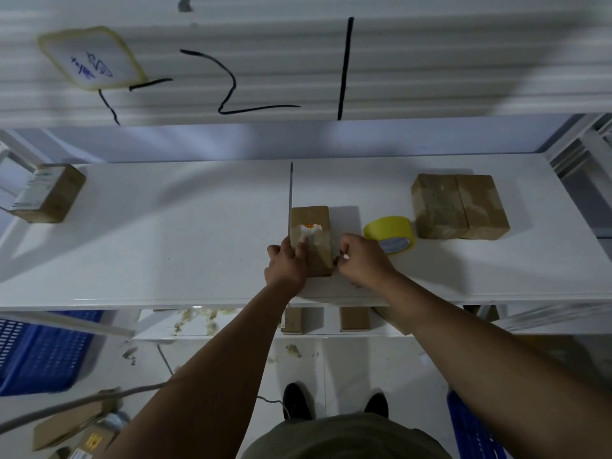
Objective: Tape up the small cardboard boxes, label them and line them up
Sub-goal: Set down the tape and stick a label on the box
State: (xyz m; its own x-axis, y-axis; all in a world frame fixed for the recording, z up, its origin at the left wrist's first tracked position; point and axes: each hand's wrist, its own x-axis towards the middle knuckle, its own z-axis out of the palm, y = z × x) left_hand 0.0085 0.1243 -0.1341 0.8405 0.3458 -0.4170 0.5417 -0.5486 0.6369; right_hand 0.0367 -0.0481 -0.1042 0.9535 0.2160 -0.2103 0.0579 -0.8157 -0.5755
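A small cardboard box [310, 220] lies on the white shelf [165, 246], a torn white label patch on its top. My left hand [286, 263] holds the box's near left side, its index finger pressed on the top. At the box's near right corner my right hand [362, 260] has its fingers curled, pinching something small that I cannot make out. Just right of that hand sits a yellow tape roll [390, 234]. Two more cardboard boxes [458, 207] stand side by side at the right, touching each other.
Another box [48, 193] lies at the shelf's far left end. A lower shelf holds two small boxes [354, 319]. Blue crates [43, 352] stand on the floor at left and right, with cardboard and a cable at the lower left.
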